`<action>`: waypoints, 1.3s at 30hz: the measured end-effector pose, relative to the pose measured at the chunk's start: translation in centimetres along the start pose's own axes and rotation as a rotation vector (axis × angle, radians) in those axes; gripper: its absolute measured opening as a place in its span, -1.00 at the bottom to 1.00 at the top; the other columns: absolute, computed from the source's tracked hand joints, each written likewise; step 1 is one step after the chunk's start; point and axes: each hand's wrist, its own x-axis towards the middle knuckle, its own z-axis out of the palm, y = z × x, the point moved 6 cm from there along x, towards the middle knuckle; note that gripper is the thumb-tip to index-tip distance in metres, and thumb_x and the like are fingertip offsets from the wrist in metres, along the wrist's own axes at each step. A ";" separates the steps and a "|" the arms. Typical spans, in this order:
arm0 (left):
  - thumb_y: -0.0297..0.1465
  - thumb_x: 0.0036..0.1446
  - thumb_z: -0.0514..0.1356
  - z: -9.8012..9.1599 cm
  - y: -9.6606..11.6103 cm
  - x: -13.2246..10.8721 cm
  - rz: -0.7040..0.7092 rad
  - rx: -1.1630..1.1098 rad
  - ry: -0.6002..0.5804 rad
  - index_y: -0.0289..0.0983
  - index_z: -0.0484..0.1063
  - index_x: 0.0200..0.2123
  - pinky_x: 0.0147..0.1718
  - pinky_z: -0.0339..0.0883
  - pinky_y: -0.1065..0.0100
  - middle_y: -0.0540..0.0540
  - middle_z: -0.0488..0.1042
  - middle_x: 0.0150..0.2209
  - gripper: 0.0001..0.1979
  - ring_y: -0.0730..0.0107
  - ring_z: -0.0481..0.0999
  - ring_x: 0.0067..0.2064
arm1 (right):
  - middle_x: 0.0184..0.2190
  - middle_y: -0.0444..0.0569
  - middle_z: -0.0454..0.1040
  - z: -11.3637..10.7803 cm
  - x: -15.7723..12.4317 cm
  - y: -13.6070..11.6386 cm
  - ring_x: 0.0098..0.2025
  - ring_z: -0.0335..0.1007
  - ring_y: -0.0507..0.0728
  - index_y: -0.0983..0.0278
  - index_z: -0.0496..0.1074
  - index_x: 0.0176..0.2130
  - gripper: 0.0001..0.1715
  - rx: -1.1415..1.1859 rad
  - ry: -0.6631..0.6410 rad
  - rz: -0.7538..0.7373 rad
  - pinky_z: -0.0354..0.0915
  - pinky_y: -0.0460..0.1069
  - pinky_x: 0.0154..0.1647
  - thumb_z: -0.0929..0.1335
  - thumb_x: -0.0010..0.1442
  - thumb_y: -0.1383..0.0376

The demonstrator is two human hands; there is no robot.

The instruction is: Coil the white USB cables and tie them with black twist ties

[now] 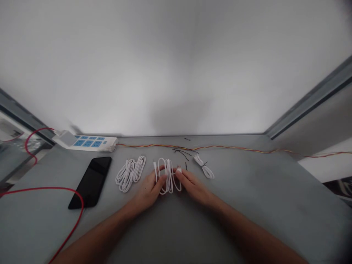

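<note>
Loose loops of a white USB cable (pixel 168 183) hang between my two hands. My left hand (pixel 150 187) is closed around the loops, thumb in front. With thumb and fingers, my right hand (pixel 192 183) pinches the cable's USB plug (pixel 178 168), whose metal end points away from me. Left of my hands lie coiled white cables (pixel 129 174), untied. To the right rests another white cable bundle (pixel 203 167), bound with a black twist tie. Several black twist ties (pixel 181 151) are scattered just beyond my hands.
A black phone (pixel 92 181) lies at the left, with a red cable (pixel 78 212) curving over its near end. Behind it stands a white power strip (pixel 93 143) with a charger (pixel 66 138) plugged in. A twisted red-yellow wire (pixel 233 147) runs along the back near the wall.
</note>
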 end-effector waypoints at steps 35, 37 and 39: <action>-0.24 0.30 -0.12 1.1 1.6 -1.6 0.248 0.409 -0.148 -0.31 0.12 0.28 0.04 0.30 0.13 -0.28 0.42 0.11 -0.47 0.10 0.45 0.07 | -0.57 -0.20 0.35 1.0 -0.2 0.6 -0.63 0.26 -0.02 0.26 0.35 -0.30 -0.58 0.197 -0.030 0.126 0.25 -0.11 -0.66 0.38 0.07 -0.03; -0.21 0.28 -0.07 1.4 1.7 -1.6 0.252 0.470 -0.163 -0.33 0.07 0.30 0.04 0.30 0.10 -0.30 0.38 0.14 -0.42 0.05 0.45 0.08 | -0.54 -0.18 0.39 1.1 -0.1 0.6 -0.58 0.32 0.00 0.26 0.35 -0.32 -0.56 0.277 -0.042 0.138 0.32 -0.09 -0.61 0.39 0.04 -0.04; -0.20 0.28 -0.08 1.7 1.2 -1.4 0.210 0.543 -0.192 -0.34 -0.03 0.32 0.00 0.32 0.09 -0.34 0.39 0.12 -0.39 0.03 0.48 0.03 | -0.53 -0.17 0.42 1.2 0.0 0.6 -0.53 0.38 0.02 0.27 0.36 -0.35 -0.57 0.329 -0.067 0.156 0.38 -0.06 -0.52 0.42 0.00 -0.03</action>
